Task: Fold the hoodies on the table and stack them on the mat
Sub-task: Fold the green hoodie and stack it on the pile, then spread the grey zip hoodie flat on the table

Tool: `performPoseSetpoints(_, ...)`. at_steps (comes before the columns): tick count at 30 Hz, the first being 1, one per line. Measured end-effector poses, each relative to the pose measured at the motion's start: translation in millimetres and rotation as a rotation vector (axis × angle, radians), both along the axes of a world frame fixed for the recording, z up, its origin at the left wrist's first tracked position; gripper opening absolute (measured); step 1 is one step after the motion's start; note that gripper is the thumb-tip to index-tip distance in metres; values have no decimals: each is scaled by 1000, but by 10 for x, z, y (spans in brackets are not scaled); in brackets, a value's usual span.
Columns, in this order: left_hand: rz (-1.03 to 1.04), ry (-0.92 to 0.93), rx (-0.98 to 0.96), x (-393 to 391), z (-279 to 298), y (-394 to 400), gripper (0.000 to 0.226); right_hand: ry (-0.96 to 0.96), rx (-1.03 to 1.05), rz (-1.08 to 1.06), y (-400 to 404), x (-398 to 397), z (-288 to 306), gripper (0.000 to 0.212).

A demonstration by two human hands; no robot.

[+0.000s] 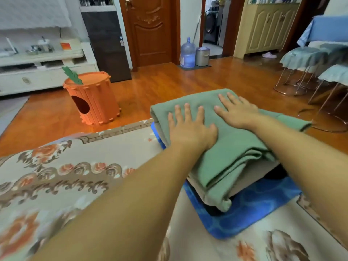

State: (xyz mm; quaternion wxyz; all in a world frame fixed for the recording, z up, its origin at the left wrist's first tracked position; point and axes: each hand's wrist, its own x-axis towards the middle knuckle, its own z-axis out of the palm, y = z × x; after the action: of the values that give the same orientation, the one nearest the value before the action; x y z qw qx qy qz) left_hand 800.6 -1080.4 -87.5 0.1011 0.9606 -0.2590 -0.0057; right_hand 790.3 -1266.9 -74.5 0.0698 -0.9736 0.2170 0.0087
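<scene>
Both forearms lower frame | left hand (190,127), right hand (239,112) flat, fingers straight, pressing green hoodie (235,157) atop stack on blue mat (254,210) | step: smoothing; next: lift off, likely finished.

Both hands lie flat, fingers straight and spread, on a folded green hoodie (233,147); the left hand (190,127) presses near its 9 o'clock edge, the right hand (237,112) toward 1 o'clock; the hoodie tops a stack with a beige garment (250,178) beneath it; the stack sits on a blue mat (244,213), which lies on the floral-cloth surface (66,176); an orange barrel (94,98) stands on the wooden floor (169,81) at 10 o'clock; a water jug (187,53) stands at 12 o'clock.
</scene>
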Motion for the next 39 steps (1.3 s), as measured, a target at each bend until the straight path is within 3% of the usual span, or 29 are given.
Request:
performPoseSetpoints(4,-1,25,46,-5,98,18,75,0,-69,-1,64,-26,67,72)
performPoseSetpoints(10,-243,214,-11,-575,414,730,65,296,-378,-57,721,-273,717,59)
performPoseSetpoints(13,-259,141,-56,-1035,501,1736,60,-5,-425,186,1572,-546,943,39)
performPoseSetpoints(14,-207,120,-50,-1161,503,2159,57,-127,-349,285,1931,-661,932,36)
performPoseSetpoints(16,-82,86,-12,-1417,512,3069,53,-190,-161,480,2724,-926,808,35)
performPoseSetpoints(22,395,98,-57,-2348,771,5455,38,-42,122,871,5166,-1592,708,49)
performPoseSetpoints(27,708,-55,-94,-3190,1000,7096,35,-67,164,1145,7151,-2013,949,48)
performPoseSetpoints(31,983,-96,-211,-4094,878,8144,34,-74,232,1368,8580,-2579,867,45)
performPoseSetpoints(36,1350,-1,-355,-5369,270,9062,31,105,333,1612,9910,-3544,423,41)
performPoseSetpoints(39,1533,33,-481,-6022,-145,9400,31,217,233,1761,10471,-4059,172,35)
